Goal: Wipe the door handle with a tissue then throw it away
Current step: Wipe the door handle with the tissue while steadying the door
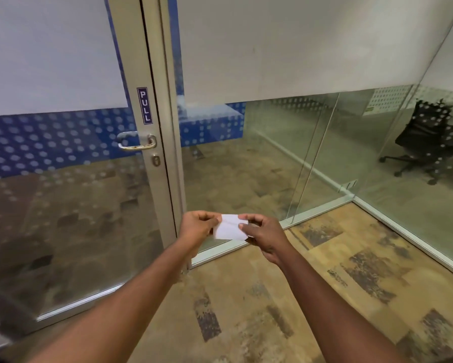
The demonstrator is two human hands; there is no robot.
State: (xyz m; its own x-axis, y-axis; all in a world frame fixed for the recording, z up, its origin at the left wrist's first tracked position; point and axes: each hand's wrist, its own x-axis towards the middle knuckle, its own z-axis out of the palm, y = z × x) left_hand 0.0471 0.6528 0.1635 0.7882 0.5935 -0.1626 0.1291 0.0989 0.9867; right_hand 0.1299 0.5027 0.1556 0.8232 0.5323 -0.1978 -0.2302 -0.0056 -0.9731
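Fingers [242, 226] of my right hand [263, 235] curl in and pinch the right edge of the tissue [229, 227], thumb in front and fingertips wrapped around the edge, while my left hand [198, 226] pinches the left edge the same way, knuckles turned up and the thumb tucked against the paper. Both hands are closed on the tissue, which sits stretched between them as a small white folded rectangle with a crease across it, held in the air in front of me above the carpet [259, 310]. Both forearms reach forward from the bottom of the view and angle toward each other, so the hands meet near the middle, wrists roughly level. I see the door handle [137, 141] well apart from the tissue, up and to the left, a metal lever mounted on the frame of the glass door [70, 205], with a keyhole [156, 160] just below it and a sign [144, 106] reading PULL just above. Neither hand touches the handle. To the right, behind glass walls [325, 153], stands a black office chair [427, 142].
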